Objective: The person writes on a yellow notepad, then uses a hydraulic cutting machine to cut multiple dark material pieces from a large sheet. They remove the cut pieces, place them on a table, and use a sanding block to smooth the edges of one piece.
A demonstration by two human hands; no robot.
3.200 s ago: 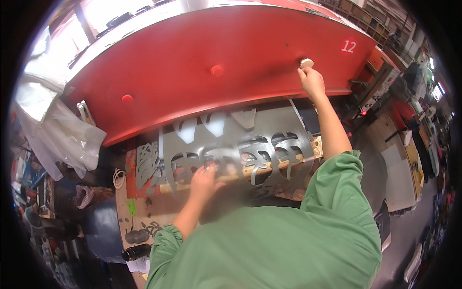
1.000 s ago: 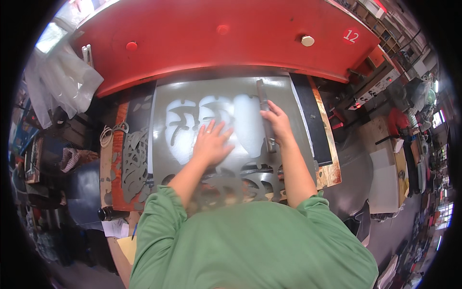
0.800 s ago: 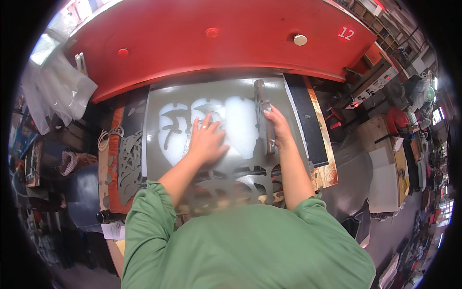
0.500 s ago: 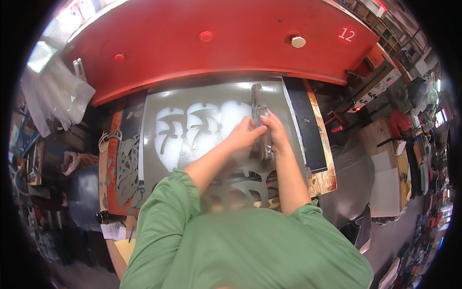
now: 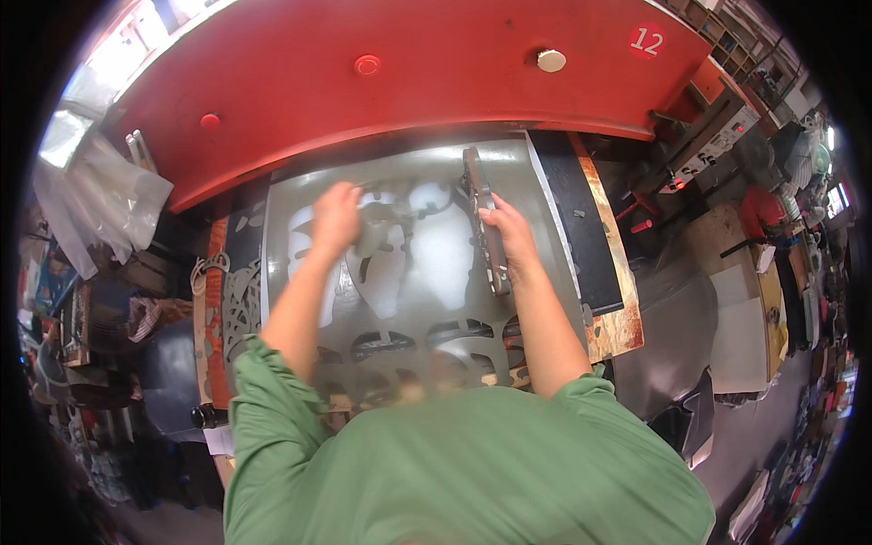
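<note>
My right hand (image 5: pixel 511 234) is closed round a cutting die (image 5: pixel 489 227), a narrow dark metal frame held on edge above the right part of the grey sheet (image 5: pixel 536 272). My left hand (image 5: pixel 336 220) is over the sheet's left half, apart from the die. Its fingers are bunched and slightly blurred; a grey smear beside them may be a cut piece, but I cannot make it out. Under and beside this hand, shoe-part-shaped openings (image 5: pixel 440 259) show bright white, with grey bits across some of them. Larger cut-out holes (image 5: pixel 383 343) run along the sheet's near edge.
A red machine beam (image 5: pixel 436 82) with round buttons spans the far side. Grey offcuts (image 5: pixel 241 304) are heaped at the left. A control box (image 5: pixel 713 154) stands at the right, beyond a worn board edge (image 5: pixel 618 318). Clear plastic bags (image 5: pixel 113 200) hang at the far left.
My left hand has left the die and moved left over the sheet's openings. My right hand keeps the die, now slightly farther left and more tilted. The view has shifted a little.
</note>
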